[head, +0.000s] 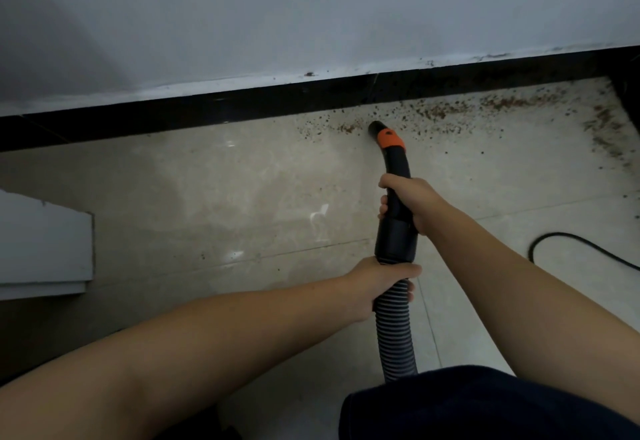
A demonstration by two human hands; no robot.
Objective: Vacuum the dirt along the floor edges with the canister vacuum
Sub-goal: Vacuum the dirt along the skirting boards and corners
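— Down at the floor edge, where's the nozzle sitting?

— Tip's on the pale tile floor, just short of the black baseboard, right at the left end of the dirt. Brown crumbs run along the baseboard to the right of it & spread into the right corner. A few specks sit left of the tip too.

— Right hand?

— Wrapped round the curved black handle, below the orange collar. Fingers curl over the left side of the tube, thumb side on top; firm grip. Forearm comes in from lower right, elbow out of frame, wrist fairly straight.

— Left hand?

— Lower down, closed round the ribbed hose just under the smooth black cuff. Thumb lies across the top of the hose, fingertips show on the far right side. Arm reaches in from bottom left, nearly straight, crossing the floor diagonally.

— So both hands hold the same piece?

— Yes, one above the other, w/ the cuff between them. Hose drops toward the person & goes behind a dark trouser leg at bottom right.

— Anything else around?

— Black cable loops on the tile at right, apart from the hands. Grey-white wall above the baseboard, paint chipped along its lower edge. White boards at the left edge, lying on the floor. Canister itself isn't in shot.
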